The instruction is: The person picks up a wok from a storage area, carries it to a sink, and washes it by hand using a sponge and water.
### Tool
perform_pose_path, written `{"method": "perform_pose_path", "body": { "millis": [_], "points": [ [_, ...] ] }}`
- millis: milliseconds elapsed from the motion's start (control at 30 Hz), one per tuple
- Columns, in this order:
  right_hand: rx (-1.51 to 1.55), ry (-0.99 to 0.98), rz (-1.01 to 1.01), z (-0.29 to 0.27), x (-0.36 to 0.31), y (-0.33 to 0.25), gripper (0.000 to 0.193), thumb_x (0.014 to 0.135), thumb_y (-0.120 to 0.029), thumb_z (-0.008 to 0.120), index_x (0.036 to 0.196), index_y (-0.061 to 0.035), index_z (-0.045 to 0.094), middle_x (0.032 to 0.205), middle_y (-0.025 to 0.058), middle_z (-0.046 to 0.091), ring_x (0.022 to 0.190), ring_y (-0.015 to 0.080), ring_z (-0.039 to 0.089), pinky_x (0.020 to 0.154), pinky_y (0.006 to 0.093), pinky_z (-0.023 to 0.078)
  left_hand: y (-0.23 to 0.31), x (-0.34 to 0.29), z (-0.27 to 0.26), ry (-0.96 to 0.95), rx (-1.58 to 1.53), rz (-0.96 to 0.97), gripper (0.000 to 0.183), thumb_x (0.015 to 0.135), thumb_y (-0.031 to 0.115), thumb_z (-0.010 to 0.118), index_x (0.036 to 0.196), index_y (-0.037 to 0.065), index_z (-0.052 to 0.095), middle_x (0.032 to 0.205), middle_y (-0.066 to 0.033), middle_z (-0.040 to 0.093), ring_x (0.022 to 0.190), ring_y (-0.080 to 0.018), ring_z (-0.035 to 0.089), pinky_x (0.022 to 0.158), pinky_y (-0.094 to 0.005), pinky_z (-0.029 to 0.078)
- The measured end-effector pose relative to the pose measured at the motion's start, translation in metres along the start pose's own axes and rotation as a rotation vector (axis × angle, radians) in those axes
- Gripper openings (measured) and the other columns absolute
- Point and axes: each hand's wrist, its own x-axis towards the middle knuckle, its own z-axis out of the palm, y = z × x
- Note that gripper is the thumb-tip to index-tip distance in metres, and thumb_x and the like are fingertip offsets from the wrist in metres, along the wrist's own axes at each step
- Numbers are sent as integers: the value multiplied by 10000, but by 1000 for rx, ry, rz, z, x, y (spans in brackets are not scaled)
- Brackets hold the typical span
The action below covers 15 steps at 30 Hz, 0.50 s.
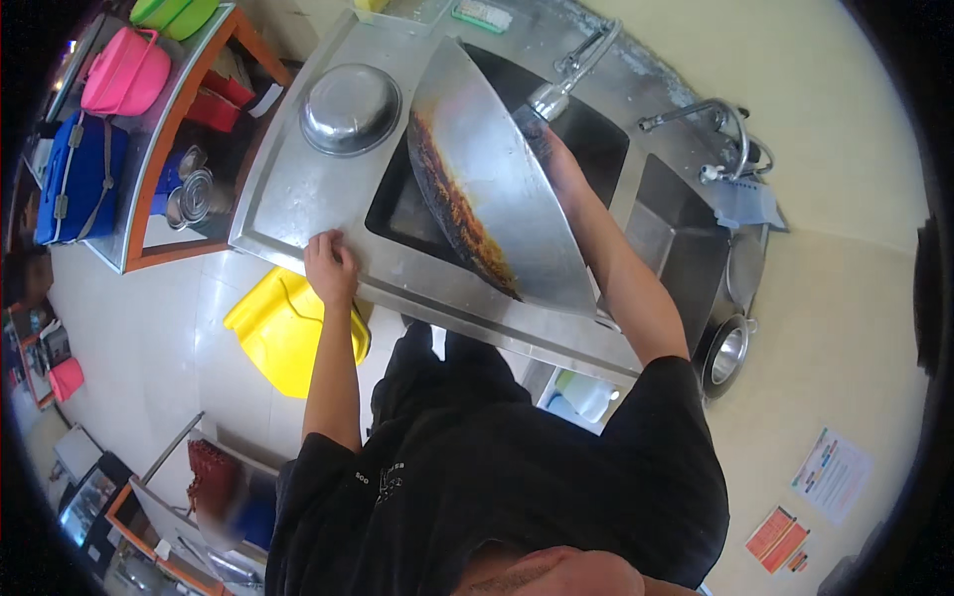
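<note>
over the sink (600, 151), the scorched wok (502, 169) is tilted sideways; the right hand (558, 164) is half hidden at its rim, grip impossible to tell. left of the sink, the counter edge (427, 307) is touched by the left hand (331, 268), fingers bent, clamping unclear.

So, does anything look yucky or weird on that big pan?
Yes. The big metal pan has a rough brown-and-black patch along its left side. It looks burnt, and it stands out because most of the metal showing around it is silvery. The pan is also tipped up over the sink.
</note>
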Motion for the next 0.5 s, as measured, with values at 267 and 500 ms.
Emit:
{"method": "perform_pose_path", "body": {
  "millis": [267, 500],
  "points": [
    [-606, -512, 23, -19, -89, 12, 321, 897, -11, 649, 1214, -58, 630, 1145, 20, 631, 1084, 115, 572, 954, 285, 458, 5, 8, 0, -66, 134, 32, 235, 788, 75, 575, 1015, 77, 634, 1032, -136, 624, 983, -353, 585, 875, -431, 471],
    [-1263, -634, 8, -144, -2, 145, 197, 813, -47, 661, 1006, -11, 675, 1067, 166, 674, 1022, 297, 639, 920, 405, 491, 0, 5, 5, -84, 190, 74, 242, 789, 78, 564, 1024, 71, 623, 1026, -154, 610, 979, -372, 580, 858, -447, 465]
  ]
}}
